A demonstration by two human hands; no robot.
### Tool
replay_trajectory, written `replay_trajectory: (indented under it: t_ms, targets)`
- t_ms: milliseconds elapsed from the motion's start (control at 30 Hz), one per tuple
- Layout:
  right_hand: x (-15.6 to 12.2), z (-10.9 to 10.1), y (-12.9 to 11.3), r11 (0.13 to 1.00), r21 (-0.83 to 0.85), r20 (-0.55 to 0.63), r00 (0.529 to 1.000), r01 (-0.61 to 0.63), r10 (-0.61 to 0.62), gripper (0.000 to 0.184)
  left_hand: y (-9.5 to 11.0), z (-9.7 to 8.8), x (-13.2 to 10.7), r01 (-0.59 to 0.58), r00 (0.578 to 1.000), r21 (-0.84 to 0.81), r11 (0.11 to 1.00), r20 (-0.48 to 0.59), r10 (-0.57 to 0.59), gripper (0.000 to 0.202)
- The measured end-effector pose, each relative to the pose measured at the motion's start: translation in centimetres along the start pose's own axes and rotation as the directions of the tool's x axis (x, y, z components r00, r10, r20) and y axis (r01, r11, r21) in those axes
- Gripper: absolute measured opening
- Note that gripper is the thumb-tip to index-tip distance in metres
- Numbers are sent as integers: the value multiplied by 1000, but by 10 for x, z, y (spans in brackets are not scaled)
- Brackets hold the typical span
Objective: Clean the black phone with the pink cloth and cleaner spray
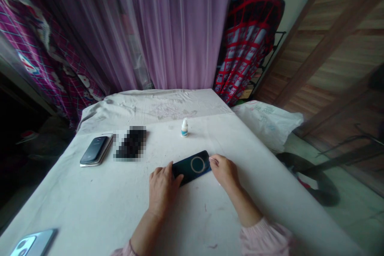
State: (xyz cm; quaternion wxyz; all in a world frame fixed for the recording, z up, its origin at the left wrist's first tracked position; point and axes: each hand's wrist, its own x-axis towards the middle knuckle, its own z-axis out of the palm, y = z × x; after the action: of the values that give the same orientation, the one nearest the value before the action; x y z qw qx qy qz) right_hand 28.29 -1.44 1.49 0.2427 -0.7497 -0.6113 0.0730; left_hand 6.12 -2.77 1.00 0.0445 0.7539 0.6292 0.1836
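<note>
A dark phone with a ring mark on its back lies flat on the white-clothed table. My left hand rests on the phone's near-left end, fingers curled over its edge and holding it down. My right hand sits at the phone's right end with fingertips pinched on a thin white sliver that I cannot make out. A small white dropper bottle with a blue label stands upright a little behind the phone.
A dark phone on a pale case lies at the left, beside a blurred dark patch. A light-blue phone sits at the near-left corner. Purple curtains hang behind. A white bag lies right of the table.
</note>
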Motion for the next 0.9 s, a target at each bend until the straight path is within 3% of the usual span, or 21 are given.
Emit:
replay_trajectory:
  t_ms: [267,400,533,700,900]
  targets:
    - [-2,21,10,984,131,-159,982,122,-101,25,-4,-1,-6,15,998,12,1000,-67,-14,35]
    - [-2,17,10,970,179,-176,976,163,-131,25,-12,8,-16,-134,990,-36,990,-49,132,53]
    - [-5,11,2,939,119,-165,939,323,-302,23,-19,11,-22,-254,966,-68,965,-62,250,58]
    - [-11,9,-3,920,-84,-96,916,382,-389,21,-16,8,-21,-236,970,-75,969,-77,230,57]
    - [-28,14,-14,895,-6,-115,889,446,-444,23,-3,4,-18,-154,988,-40,987,-28,153,56]
